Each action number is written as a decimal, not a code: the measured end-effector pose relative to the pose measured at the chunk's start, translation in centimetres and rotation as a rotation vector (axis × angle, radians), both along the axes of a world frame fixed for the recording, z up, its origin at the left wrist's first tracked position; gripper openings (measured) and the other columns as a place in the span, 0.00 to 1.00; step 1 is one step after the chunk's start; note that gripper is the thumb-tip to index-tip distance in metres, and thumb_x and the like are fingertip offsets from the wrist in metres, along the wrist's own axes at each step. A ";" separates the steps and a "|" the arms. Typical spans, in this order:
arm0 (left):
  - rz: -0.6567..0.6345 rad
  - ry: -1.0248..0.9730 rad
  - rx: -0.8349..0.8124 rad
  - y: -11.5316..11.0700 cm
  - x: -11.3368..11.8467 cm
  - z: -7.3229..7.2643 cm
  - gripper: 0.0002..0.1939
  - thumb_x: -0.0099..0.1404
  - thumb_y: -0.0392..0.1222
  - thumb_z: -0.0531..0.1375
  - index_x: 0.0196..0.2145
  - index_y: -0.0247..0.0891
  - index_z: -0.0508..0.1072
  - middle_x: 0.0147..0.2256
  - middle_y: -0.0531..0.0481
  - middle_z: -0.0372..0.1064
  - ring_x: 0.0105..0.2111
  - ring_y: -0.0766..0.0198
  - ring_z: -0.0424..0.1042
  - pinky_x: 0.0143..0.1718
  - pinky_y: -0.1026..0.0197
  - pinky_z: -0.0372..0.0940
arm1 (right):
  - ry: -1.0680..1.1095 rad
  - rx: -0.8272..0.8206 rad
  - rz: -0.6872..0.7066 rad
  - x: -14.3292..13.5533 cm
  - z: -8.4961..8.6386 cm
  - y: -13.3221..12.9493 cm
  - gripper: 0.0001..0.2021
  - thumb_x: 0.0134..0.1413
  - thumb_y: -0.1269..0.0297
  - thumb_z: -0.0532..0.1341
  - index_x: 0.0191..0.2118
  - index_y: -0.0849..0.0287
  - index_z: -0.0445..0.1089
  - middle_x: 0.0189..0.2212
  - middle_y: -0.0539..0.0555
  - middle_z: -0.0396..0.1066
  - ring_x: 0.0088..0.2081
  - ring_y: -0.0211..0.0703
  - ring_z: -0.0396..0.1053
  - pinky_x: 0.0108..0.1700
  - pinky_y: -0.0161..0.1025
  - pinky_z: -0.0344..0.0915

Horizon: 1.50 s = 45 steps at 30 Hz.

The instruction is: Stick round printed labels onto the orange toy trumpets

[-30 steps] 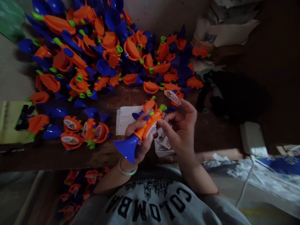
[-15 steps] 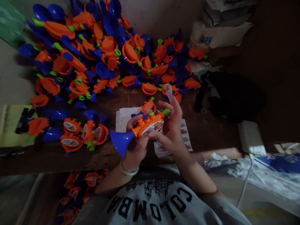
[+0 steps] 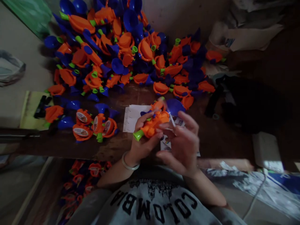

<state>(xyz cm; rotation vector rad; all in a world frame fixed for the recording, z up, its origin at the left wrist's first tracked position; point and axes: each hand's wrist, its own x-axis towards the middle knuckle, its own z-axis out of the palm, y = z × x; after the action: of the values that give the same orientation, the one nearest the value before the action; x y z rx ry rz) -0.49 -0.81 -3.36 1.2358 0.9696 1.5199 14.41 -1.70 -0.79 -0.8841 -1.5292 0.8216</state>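
My left hand (image 3: pixel 142 142) is closed around an orange toy trumpet (image 3: pixel 153 126). Its green mouthpiece points toward the lower left, and its blue bell (image 3: pixel 174 107) faces up and to the right. Beside it, my right hand (image 3: pixel 185 147) is partly blurred, thumb apart from the other fingers. A small see-through piece of film (image 3: pixel 172 118) is at its fingers; how it is gripped is unclear. Under the hands lie white sheets (image 3: pixel 136 117) and a sheet of printed stickers (image 3: pixel 166 145), partly covered. Another orange toy trumpet (image 3: pixel 157 104) lies just behind the held one.
A large heap of orange and blue toy trumpets (image 3: pixel 125 40) fills the table's back. Several labelled trumpets (image 3: pixel 82 132) lie left, near a yellow pad (image 3: pixel 29 109) with black markers (image 3: pixel 42 106). A black bag (image 3: pixel 248 103) and white box (image 3: pixel 267 150) are at right.
The toy trumpet has been turned round: its blue bell has swung from lower left to upper right, and its label no longer shows. My right hand has moved down and right. The view has shifted.
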 end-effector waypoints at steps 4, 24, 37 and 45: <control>-0.148 -0.223 -0.077 0.0 -0.3 0.0 0.31 0.68 0.50 0.71 0.65 0.51 0.68 0.67 0.43 0.68 0.66 0.47 0.72 0.68 0.42 0.69 | 0.327 -0.089 -0.082 0.5 1.5 1.2 0.13 0.62 0.62 0.71 0.51 0.43 0.76 0.52 0.51 0.74 0.44 0.41 0.78 0.43 0.40 0.81; -0.147 -0.279 -0.086 -0.8 0.2 0.1 0.39 0.65 0.47 0.72 0.68 0.50 0.62 0.69 0.40 0.65 0.70 0.43 0.68 0.66 0.43 0.73 | 0.338 -0.218 -0.252 -0.8 0.6 2.5 0.09 0.56 0.56 0.76 0.37 0.51 0.78 0.32 0.46 0.77 0.31 0.35 0.74 0.34 0.32 0.74; -0.127 -0.285 -0.042 -0.5 0.4 0.4 0.28 0.70 0.45 0.67 0.65 0.50 0.66 0.69 0.42 0.66 0.67 0.47 0.72 0.69 0.41 0.70 | 0.318 -0.194 -0.242 -1.2 0.3 2.4 0.07 0.58 0.57 0.74 0.38 0.49 0.78 0.33 0.47 0.78 0.34 0.36 0.75 0.36 0.34 0.74; -0.075 -0.225 -0.008 -0.8 0.3 0.9 0.27 0.70 0.46 0.68 0.63 0.50 0.67 0.69 0.43 0.66 0.72 0.44 0.64 0.71 0.40 0.66 | 0.171 -0.113 -0.298 -1.7 1.3 2.6 0.05 0.59 0.63 0.72 0.38 0.51 0.77 0.32 0.47 0.77 0.31 0.37 0.73 0.32 0.35 0.71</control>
<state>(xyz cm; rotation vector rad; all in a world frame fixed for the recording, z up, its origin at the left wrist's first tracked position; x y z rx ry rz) -0.20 -1.60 -2.48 1.0568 0.7727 1.5557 12.74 0.85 0.50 -1.0669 -1.1770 0.7489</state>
